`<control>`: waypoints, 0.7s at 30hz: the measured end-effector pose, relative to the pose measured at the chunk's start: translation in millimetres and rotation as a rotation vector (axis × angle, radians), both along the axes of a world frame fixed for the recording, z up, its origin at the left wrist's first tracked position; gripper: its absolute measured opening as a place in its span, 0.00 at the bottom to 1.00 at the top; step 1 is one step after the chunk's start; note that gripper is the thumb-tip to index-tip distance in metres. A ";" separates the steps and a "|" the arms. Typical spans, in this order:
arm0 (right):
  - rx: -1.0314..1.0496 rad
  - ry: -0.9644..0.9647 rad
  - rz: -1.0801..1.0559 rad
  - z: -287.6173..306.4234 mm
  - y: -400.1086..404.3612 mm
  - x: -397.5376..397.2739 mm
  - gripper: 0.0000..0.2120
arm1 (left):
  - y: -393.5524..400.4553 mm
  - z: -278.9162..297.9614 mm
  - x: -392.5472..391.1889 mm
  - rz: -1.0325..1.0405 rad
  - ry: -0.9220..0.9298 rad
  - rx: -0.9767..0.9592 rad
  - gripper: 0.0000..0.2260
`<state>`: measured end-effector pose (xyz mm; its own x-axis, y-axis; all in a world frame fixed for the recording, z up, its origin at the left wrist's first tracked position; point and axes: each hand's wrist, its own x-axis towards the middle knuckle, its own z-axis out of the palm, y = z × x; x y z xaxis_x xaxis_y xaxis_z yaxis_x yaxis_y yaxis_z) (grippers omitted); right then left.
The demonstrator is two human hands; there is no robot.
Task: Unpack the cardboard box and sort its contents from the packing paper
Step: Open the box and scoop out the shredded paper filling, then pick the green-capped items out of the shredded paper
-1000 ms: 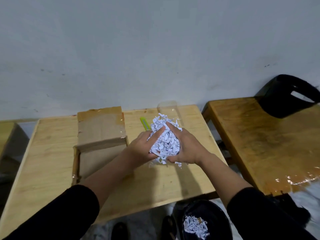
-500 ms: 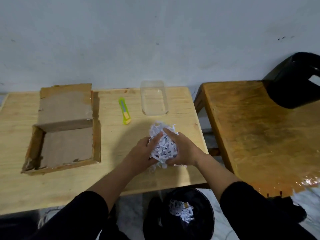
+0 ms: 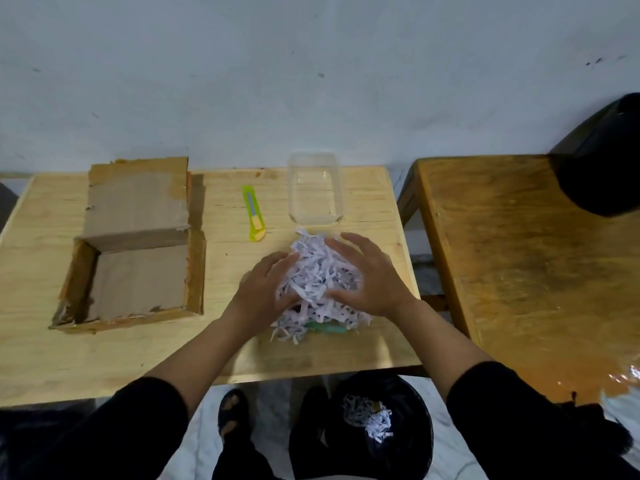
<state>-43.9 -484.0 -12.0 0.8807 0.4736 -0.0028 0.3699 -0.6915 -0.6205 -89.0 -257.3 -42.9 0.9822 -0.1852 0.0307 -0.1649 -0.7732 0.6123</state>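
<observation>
A heap of white shredded packing paper (image 3: 317, 277) rests on the light wooden table (image 3: 138, 351), near its front right part. My left hand (image 3: 265, 287) presses its left side and my right hand (image 3: 369, 275) cups its right side and top, so both hold the heap. A green object (image 3: 327, 328) pokes out from under the paper's front edge; most of it is hidden. The open cardboard box (image 3: 135, 271) lies at the left, with nothing visible inside, its flap folded back.
A yellow-green utility knife (image 3: 254, 218) and a clear plastic container (image 3: 315, 188) lie behind the paper. A black bin (image 3: 408, 441) with some shredded paper stands on the floor below the table's front edge. A darker wooden table (image 3: 519, 265) with a black object (image 3: 602, 157) is at the right.
The bundle was held in the air between both hands; now it lies spread on the table with my fingers looser around it. The green object has come into sight.
</observation>
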 end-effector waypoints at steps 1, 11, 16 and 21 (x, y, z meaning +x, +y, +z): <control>0.009 -0.017 0.006 -0.6 1.0 -2.1 0.40 | -0.9 -0.8 -0.9 -0.019 -0.026 -0.007 0.31; 0.014 0.008 -0.039 -22.1 19.3 -6.7 0.24 | -5.2 -2.8 3.3 -0.038 0.083 -0.033 0.28; 0.034 -0.088 -0.149 -13.6 15.9 7.5 0.21 | 3.7 8.3 14.8 0.111 -0.053 -0.068 0.19; -0.034 0.039 -0.211 -16.0 9.4 13.2 0.24 | 12.3 3.8 13.1 0.214 -0.016 -0.008 0.19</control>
